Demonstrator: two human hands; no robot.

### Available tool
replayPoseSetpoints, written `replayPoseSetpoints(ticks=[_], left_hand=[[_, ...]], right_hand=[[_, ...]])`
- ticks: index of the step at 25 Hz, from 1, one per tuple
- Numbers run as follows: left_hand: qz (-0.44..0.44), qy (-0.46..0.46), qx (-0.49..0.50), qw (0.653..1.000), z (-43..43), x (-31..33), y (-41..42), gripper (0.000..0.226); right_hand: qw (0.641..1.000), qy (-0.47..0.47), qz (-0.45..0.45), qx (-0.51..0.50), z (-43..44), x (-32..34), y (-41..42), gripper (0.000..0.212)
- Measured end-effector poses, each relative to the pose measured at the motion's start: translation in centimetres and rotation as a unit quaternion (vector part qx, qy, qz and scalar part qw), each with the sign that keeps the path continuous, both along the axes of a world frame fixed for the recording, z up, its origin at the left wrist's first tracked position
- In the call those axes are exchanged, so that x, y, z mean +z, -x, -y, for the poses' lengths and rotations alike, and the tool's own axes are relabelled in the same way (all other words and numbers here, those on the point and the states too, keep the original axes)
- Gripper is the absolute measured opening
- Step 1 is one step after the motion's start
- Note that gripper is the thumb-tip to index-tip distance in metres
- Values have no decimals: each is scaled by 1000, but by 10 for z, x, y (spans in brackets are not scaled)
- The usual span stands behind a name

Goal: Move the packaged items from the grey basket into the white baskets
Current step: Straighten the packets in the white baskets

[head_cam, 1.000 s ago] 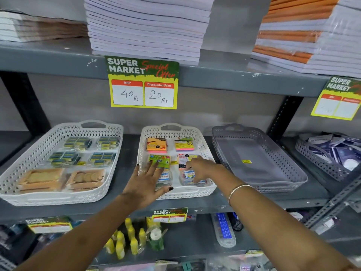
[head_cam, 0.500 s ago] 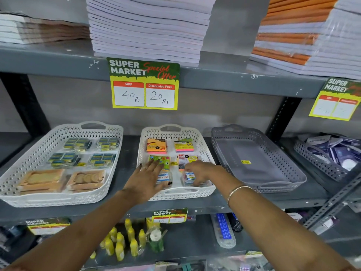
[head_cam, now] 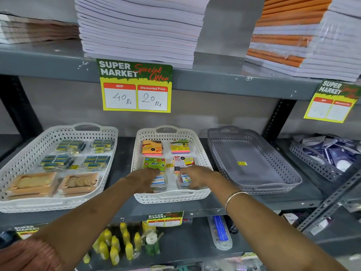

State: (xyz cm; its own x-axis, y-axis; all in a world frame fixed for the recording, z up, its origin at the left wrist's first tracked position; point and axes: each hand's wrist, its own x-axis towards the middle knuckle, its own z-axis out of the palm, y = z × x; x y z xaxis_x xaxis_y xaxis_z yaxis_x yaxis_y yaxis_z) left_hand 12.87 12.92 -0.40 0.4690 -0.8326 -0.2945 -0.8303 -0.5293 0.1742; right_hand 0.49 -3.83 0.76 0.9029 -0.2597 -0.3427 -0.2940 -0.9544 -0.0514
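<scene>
The grey basket [head_cam: 289,178] on the middle shelf holds only a small yellow sticker. Left of it, the middle white basket [head_cam: 170,198] holds sticky-note packs in its back rows and two clear blue-labelled packets in front. My left hand [head_cam: 142,178] rests on the left packet [head_cam: 159,183], fingers curled over it. My right hand [head_cam: 197,176] covers the right packet [head_cam: 184,179] the same way. The big white basket [head_cam: 29,204] at the left holds small green-and-blue packs and two wooden sets.
A price sign [head_cam: 135,87] hangs from the upper shelf edge above the middle basket. Stacked notebooks [head_cam: 138,28] fill the top shelf. Another grey basket [head_cam: 312,163] with dark packets sits far right. Yellow bottles [head_cam: 115,245] stand on the shelf below.
My left hand has slid from the basket's left rim onto the front left packet, fingers curling. My right hand has settled lower over the right packet. The camera has come closer.
</scene>
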Motion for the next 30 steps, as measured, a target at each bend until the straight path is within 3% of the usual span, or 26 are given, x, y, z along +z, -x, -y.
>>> replayPoseSetpoints(ticks=[2, 4, 6, 9, 15, 30], left_hand=[[-20, 26, -10, 999, -1, -3, -2, 54], [-13, 49, -34, 998, -1, -5, -6, 71], [-35, 72, -28, 996, 1, 2, -10, 87], [-5, 127, -7, 992, 19, 8, -31, 78], [39, 44, -32, 998, 47, -12, -61, 81], [50, 44, -42, 997, 63, -38, -81, 87]], right_hand=[[999, -35, -40, -11, 3, 4, -4, 63], [994, -86, -48, -36, 9, 17, -12, 70], [990, -119, 13, -72, 17, 30, -24, 63], [989, -91, 83, -84, 33, 30, -45, 57], [1000, -15, -13, -21, 49, -8, -63, 95], [998, -59, -16, 5, 60, -11, -73, 108]])
